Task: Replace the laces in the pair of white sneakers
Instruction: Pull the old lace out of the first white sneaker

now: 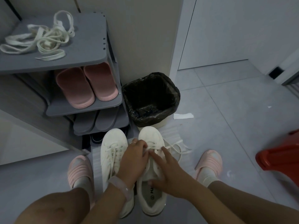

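Observation:
Two white sneakers stand side by side on the floor between my feet. The left sneaker [113,152] is laced. The right sneaker [150,160] has its lace [176,148] partly threaded, with loose ends trailing off to the right. My left hand [133,159] pinches the lace over the right sneaker's eyelets. My right hand [163,173] lies spread on that sneaker's tongue and side, thumb at the collar, forefinger stretched toward the lace. A heap of loose white laces [42,39] lies on top of the grey shoe rack [90,52].
Pink slippers [85,84] and grey slippers [95,122] sit on the rack's lower shelves. A bin with a black liner [151,97] stands just behind the sneakers. A red stool [281,156] is at the right. A paper scrap [183,116] lies on the tiled floor.

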